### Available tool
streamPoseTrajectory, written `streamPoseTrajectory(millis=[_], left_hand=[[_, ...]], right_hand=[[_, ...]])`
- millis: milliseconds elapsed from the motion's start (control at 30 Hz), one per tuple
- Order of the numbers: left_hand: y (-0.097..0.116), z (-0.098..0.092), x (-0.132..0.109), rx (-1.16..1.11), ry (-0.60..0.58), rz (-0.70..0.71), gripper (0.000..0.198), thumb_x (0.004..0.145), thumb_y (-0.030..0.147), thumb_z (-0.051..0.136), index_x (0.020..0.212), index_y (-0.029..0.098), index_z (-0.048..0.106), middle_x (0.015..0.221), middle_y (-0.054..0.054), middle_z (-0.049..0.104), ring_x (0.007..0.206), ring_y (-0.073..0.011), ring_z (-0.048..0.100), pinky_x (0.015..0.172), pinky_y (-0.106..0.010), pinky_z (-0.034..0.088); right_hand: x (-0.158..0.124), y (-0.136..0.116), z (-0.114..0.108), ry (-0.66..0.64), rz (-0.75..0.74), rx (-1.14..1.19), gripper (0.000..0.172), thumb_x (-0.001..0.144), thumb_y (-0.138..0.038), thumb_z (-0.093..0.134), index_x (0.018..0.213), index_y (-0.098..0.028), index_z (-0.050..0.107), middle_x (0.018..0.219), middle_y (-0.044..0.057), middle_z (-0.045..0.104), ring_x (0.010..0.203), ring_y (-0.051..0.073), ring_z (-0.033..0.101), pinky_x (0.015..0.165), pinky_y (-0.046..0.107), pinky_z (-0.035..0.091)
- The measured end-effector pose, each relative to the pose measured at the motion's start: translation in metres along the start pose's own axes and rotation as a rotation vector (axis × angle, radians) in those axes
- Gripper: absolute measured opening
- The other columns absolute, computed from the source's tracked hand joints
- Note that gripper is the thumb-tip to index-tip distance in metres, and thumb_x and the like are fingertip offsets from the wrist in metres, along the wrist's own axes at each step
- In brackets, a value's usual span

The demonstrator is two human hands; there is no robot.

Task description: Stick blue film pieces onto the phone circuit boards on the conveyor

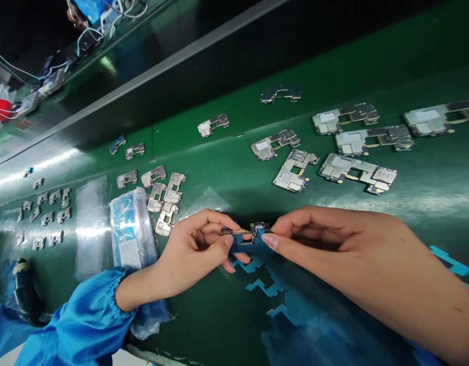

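While you hold the board [259, 226] up off the green table [204, 325], near the middle of the scene, both hands are pinching it. Your left hand [196, 254] has its left end between thumb and forefinger, the other fingers loosely bent beneath; your right hand [329, 246] grips its right end between thumb and fingertips. A blue layer [259, 243] shows on its near face; whether that is stuck on or part of the board you can't tell from here.

The step in hand seems to be fine two-handed work on that blue face. From this hold, a next move would call for light, even pressure at the ends, with the thin middle kept from bending. Stepped blue pieces [268, 290] lie on the near side, just below your fingers.

As for containers, a clear bag [147, 218] lies left of your left hand, with something blue and a pale rectangle inside. Farther left lies a flat plastic bag [90, 229], its contents too faint to make out. Loose boards lie beyond your hands: larger-looking ones [335, 165] far right, others [171, 197] beside the filled bag.
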State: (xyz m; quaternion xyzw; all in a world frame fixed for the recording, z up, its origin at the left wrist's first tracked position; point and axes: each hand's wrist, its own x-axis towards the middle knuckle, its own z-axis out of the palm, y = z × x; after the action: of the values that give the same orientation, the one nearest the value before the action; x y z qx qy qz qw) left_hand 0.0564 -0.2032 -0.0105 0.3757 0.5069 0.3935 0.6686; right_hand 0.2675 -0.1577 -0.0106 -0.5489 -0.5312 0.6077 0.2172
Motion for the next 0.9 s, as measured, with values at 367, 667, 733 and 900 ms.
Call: streamPoseTrajectory(millis=[367,667,733,900], left_hand=[[0.000,0.001,0.001,0.033,0.018,-0.014,0.021,0.088,0.026,0.080,0.094,0.013,0.064,0.084,-0.006,0.076,0.066,-0.0148,0.076,0.058,-0.019,0.063],[-0.001,0.000,0.001,0.031,0.011,-0.008,0.019,0.089,0.023,0.079,0.094,0.013,0.064,0.082,-0.004,0.077,0.067,-0.0134,0.077,0.062,-0.017,0.064],[-0.001,0.001,0.001,0.044,0.018,-0.011,0.020,0.089,0.025,0.080,0.094,0.013,0.064,0.078,-0.003,0.076,0.065,-0.0130,0.077,0.062,-0.017,0.063],[0.000,0.003,0.001,0.057,0.049,-0.028,0.021,0.089,0.026,0.080,0.093,0.014,0.064,0.074,-0.003,0.075,0.063,-0.0118,0.075,0.062,-0.016,0.062]], right_hand=[[-0.003,-0.004,0.005,0.006,-0.011,0.037,0.020,0.070,-0.042,0.076,0.057,-0.027,0.073,0.053,0.001,0.069,0.044,0.014,0.059,0.037,0.020,0.041],[-0.002,-0.001,0.005,0.009,-0.031,0.015,0.018,0.070,-0.042,0.075,0.059,-0.027,0.075,0.053,0.000,0.069,0.045,0.015,0.062,0.037,0.020,0.043],[-0.002,0.004,0.007,0.018,-0.042,0.023,0.019,0.071,-0.043,0.076,0.061,-0.026,0.076,0.057,0.001,0.072,0.049,0.017,0.065,0.040,0.021,0.047],[-0.003,0.009,0.007,0.001,-0.062,0.048,0.019,0.076,-0.042,0.076,0.066,-0.027,0.076,0.061,0.001,0.074,0.055,0.019,0.070,0.048,0.023,0.053]])
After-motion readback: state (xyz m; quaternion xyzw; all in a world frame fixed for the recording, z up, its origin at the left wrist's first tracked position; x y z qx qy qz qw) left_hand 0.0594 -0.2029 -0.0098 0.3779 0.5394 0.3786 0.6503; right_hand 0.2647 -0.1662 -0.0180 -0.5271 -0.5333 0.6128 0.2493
